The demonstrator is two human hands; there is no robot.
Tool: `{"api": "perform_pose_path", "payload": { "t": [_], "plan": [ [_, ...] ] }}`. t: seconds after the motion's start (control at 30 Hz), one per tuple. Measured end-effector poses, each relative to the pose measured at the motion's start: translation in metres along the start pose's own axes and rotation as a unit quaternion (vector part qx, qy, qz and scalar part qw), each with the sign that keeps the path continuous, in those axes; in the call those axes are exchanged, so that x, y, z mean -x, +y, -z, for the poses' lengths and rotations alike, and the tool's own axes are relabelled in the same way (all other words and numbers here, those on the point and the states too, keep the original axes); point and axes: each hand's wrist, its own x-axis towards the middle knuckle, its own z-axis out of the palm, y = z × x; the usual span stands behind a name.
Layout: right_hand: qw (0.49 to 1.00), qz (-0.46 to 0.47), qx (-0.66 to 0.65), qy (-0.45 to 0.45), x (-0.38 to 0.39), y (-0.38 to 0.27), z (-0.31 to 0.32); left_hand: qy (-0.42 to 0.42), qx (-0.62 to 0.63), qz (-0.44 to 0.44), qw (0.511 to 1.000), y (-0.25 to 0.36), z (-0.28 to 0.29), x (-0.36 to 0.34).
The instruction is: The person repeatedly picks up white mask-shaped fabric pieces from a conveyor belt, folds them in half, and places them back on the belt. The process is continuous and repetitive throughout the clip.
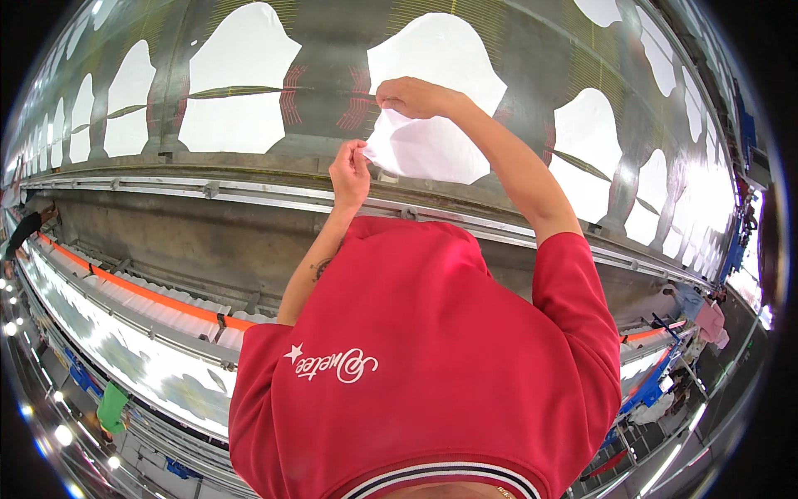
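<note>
A white cut fabric piece (432,154) lies partly lifted at the near edge of the long dark table (328,150). Its left corner is pinched between the thumb and fingers of my left hand (350,172). My right hand (413,97) reaches over from the right, its bent fingers closed on the upper left edge of the same piece. Just beyond, another white fabric piece (440,54) with a rounded top lies flat, partly covered by my right hand and forearm. Red curved lines and yellow lines mark the table surface around the pieces.
More white pieces lie in pairs to the left (237,75) and right (586,133). A metal rail (283,194) runs along the table's near edge. Behind me stands another long table with an orange strip (150,287). Other people are partly visible at far left and right.
</note>
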Motion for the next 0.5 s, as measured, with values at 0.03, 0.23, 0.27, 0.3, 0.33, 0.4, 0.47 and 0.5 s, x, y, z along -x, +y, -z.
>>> {"api": "perform_pose_path", "payload": {
  "t": [0.03, 0.23, 0.27, 0.3, 0.33, 0.4, 0.47, 0.5],
  "plan": [
    [1.0, -0.002, -0.004, 0.0, 0.001, -0.002, 0.001, -0.008, 0.0, -0.009, 1.0, 0.002, 0.0, 0.001],
    [1.0, -0.021, -0.01, 0.006, 0.002, -0.006, 0.006, -0.036, 0.042, 0.0, 0.998, 0.016, -0.002, 0.003],
    [1.0, -0.024, -0.008, 0.006, 0.003, -0.006, 0.007, -0.034, 0.051, 0.006, 0.998, 0.018, -0.002, 0.003],
    [1.0, -0.031, -0.004, 0.005, 0.003, -0.005, 0.007, -0.034, 0.064, 0.02, 0.997, 0.019, -0.003, 0.003],
    [1.0, -0.028, -0.006, 0.007, 0.003, -0.004, 0.007, -0.034, 0.065, 0.013, 0.997, 0.02, -0.003, 0.002],
    [0.999, -0.036, -0.003, 0.008, 0.003, -0.002, 0.007, -0.035, 0.081, 0.014, 0.996, 0.019, -0.003, 0.002],
    [0.999, -0.042, -0.009, 0.003, 0.002, 0.001, 0.007, -0.022, 0.075, 0.007, 0.997, 0.015, -0.004, 0.002],
    [0.999, -0.045, -0.013, 0.001, 0.001, 0.003, 0.006, -0.015, 0.083, -0.001, 0.996, 0.011, -0.005, 0.001]
  ]
}}
